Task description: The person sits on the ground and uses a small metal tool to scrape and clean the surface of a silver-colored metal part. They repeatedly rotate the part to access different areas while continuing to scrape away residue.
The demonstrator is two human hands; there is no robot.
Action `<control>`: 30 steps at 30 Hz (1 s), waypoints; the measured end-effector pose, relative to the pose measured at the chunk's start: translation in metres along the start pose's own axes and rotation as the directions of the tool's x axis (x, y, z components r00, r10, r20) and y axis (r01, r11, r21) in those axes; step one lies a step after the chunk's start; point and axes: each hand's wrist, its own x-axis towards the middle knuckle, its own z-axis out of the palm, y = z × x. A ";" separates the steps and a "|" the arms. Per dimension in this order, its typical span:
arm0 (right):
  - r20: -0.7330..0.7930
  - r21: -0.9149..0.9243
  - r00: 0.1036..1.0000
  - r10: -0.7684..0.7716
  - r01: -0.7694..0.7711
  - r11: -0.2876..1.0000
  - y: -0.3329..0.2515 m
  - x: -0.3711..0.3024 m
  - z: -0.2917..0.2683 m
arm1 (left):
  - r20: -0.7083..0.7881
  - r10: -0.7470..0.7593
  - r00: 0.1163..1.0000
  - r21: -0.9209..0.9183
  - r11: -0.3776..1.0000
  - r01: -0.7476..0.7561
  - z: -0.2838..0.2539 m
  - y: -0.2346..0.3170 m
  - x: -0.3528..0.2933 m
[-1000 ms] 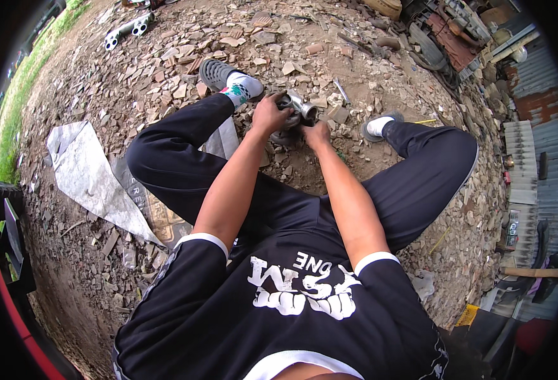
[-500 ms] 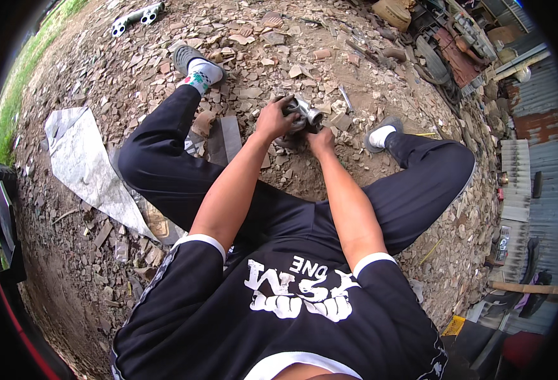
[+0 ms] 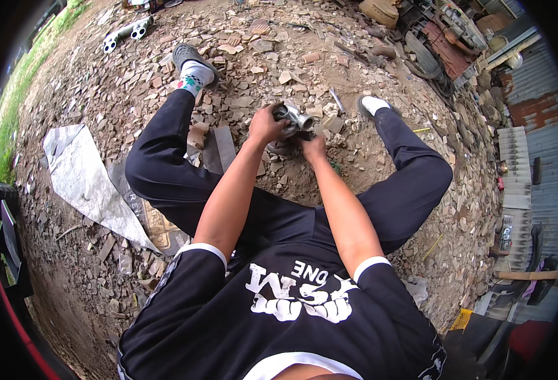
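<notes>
Between my bent legs, just above the ground, a turbocharger (image 3: 300, 120) with a silver round outlet and darker metal parts is in my grasp. Its open pipe end faces toward my right. My left hand (image 3: 265, 125) curls over its left side, with the fingers wrapped round the dark metal. Lower down on the right, my right hand (image 3: 314, 148) is closed against the dark underside; its fingertips are partly hidden. Beneath lies a dark rounded piece (image 3: 281, 149), and I cannot tell if it is joined to the turbocharger.
Broken tile rubble (image 3: 247, 69) covers the ground. A whitish sheet (image 3: 79, 168) and a flat grey piece (image 3: 219, 149) lie left of my hands. A silvery tool (image 3: 337, 99) rests beyond my right hand. A metal pipe part (image 3: 128, 35) lies far left; scrap (image 3: 446, 54) is piled far right.
My right leg has drawn inward, its foot shifting farther forward. Both hands keep hold of the turbocharger, which sits slightly turned and a little left in the view.
</notes>
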 end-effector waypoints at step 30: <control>-0.042 0.054 0.999 -0.013 0.015 0.998 -0.017 -0.018 -0.006 | -0.107 0.188 0.976 -0.090 0.976 -0.198 0.016 -0.013 -0.001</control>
